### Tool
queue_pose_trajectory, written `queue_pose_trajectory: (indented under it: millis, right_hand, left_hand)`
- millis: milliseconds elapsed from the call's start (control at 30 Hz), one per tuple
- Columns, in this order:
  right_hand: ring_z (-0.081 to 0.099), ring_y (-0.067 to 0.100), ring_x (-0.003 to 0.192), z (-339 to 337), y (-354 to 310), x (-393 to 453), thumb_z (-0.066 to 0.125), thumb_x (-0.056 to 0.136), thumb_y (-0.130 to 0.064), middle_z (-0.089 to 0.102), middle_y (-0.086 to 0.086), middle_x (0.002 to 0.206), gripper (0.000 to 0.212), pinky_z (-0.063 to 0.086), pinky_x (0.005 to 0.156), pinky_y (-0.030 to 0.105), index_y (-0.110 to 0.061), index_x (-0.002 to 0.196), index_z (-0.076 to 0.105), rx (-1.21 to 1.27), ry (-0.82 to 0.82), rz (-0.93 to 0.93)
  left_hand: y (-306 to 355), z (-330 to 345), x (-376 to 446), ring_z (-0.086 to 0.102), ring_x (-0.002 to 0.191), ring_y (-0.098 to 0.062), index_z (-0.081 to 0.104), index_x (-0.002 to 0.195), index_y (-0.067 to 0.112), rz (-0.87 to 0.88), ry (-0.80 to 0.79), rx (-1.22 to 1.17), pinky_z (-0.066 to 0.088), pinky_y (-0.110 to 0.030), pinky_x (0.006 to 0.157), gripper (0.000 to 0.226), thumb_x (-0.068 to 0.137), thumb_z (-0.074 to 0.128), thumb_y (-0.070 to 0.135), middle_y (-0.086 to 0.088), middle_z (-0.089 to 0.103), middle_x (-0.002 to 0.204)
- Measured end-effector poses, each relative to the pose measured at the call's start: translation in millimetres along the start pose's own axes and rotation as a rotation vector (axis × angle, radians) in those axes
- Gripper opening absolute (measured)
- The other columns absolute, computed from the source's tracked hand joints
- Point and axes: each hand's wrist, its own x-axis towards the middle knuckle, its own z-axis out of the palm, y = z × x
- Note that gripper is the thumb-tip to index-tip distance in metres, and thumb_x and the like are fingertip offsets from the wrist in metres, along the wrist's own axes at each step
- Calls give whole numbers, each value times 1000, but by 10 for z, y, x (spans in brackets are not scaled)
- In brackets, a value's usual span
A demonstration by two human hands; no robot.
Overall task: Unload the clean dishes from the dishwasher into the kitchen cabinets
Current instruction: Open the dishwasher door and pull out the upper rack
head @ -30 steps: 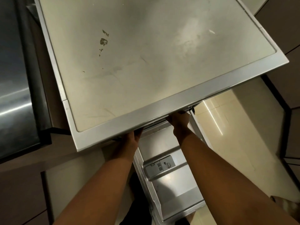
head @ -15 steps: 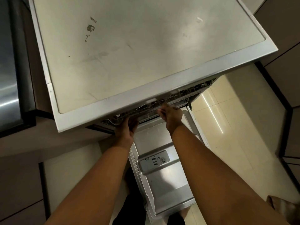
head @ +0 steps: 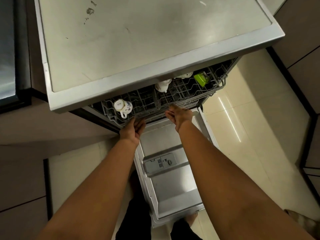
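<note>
The dishwasher's door [head: 173,191] lies open and flat below me. Its grey wire upper rack [head: 192,97] sticks partly out from under the steel top [head: 138,40]. In the rack, a white mug with blue print [head: 123,106] lies at the left, a white cup [head: 162,85] sits in the middle, another white piece [head: 184,75] is behind it, and a green item [head: 201,78] is at the right. My left hand [head: 134,129] grips the rack's front rail from below near the mug. My right hand [head: 180,114] holds the same rail further right.
A dark steel appliance [head: 7,52] stands to the left of the dishwasher. Brown cabinet fronts [head: 301,32] line the right side, with a glossy tiled floor [head: 242,122] between. The detergent dispenser [head: 161,162] sits in the door, and my feet are under it.
The upper rack has slid out towards me with both hands on its front rail, so the mug, cups and green item have come into sight. My view has also tilted back.
</note>
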Motion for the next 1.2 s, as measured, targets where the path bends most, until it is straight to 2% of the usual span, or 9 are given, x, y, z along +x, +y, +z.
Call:
queue_pose_trajectory:
  millis: [167, 300, 433, 533, 667, 800, 1033, 1133, 1200]
  right_hand:
    - [67, 27, 82, -142, 56, -23, 73, 88, -7, 67, 19, 91, 27, 57, 49, 21, 11, 106, 65, -42, -8, 30]
    - [69, 26, 82, -272, 66, -51, 74, 88, -9, 68, 17, 87, 20, 62, 60, 27, 7, 97, 66, -78, -6, 80]
    - [71, 23, 73, -375, 170, -57, 77, 85, -11, 69, 15, 82, 19, 62, 60, 28, 4, 93, 69, -102, 21, 100]
    - [69, 20, 63, -531, 275, -108, 78, 84, -11, 66, 11, 72, 16, 63, 73, 32, 1, 84, 67, -111, 26, 93]
    - [72, 25, 71, -803, 428, -222, 77, 84, -8, 70, 15, 81, 18, 63, 78, 37, 4, 93, 67, -111, -13, 89]
    - [73, 27, 73, -1054, 531, -378, 75, 85, -2, 70, 20, 88, 23, 63, 66, 34, 8, 103, 64, -82, -21, 112]
    - [72, 27, 74, -1271, 486, -489, 70, 90, -5, 70, 21, 94, 17, 60, 88, 40, 5, 102, 63, -147, -56, 120]
    - [72, 26, 73, -1240, 513, -456, 70, 90, -7, 69, 22, 99, 21, 60, 87, 41, 5, 105, 63, -154, -46, 129]
    - [72, 26, 74, -1246, 532, -441, 70, 90, -9, 68, 21, 98, 23, 61, 86, 41, 4, 108, 62, -154, -41, 133]
  left_hand:
    - [-152, -84, -103, 71, 79, -23, 60, 103, 3, -10, 29, -2, 62, -34, 59, 16, 98, 55, 17, -14, 74, 75]
    - [-253, -135, -182, 73, 71, -22, 60, 107, 0, -18, 55, -3, 61, -33, 56, 19, 97, 57, 17, -15, 74, 76]
    - [-362, -219, -248, 72, 78, -24, 58, 115, -2, -21, 90, 0, 61, -34, 57, 27, 98, 57, 19, -19, 70, 98]
    - [-498, -342, -337, 73, 67, -22, 58, 113, -2, -17, 100, -7, 59, -32, 53, 25, 97, 58, 18, -18, 72, 85]
    - [-705, -527, -500, 73, 73, -24, 58, 109, -1, -10, 94, -19, 60, -33, 55, 22, 98, 56, 18, -18, 71, 90]
    - [-918, -683, -702, 71, 85, -27, 56, 115, -3, -27, 98, -24, 61, -33, 57, 25, 98, 55, 15, -22, 68, 106]
    - [-1027, -683, -961, 70, 87, -29, 53, 124, -5, -41, 85, -39, 61, -36, 62, 30, 98, 55, 11, -22, 68, 102]
    - [-1045, -692, -943, 70, 87, -28, 53, 123, -4, -38, 92, -23, 61, -39, 77, 29, 99, 53, 12, -21, 67, 103]
    - [-1057, -716, -929, 70, 93, -29, 54, 120, -4, -42, 80, -15, 62, -38, 69, 27, 99, 53, 12, -22, 67, 109]
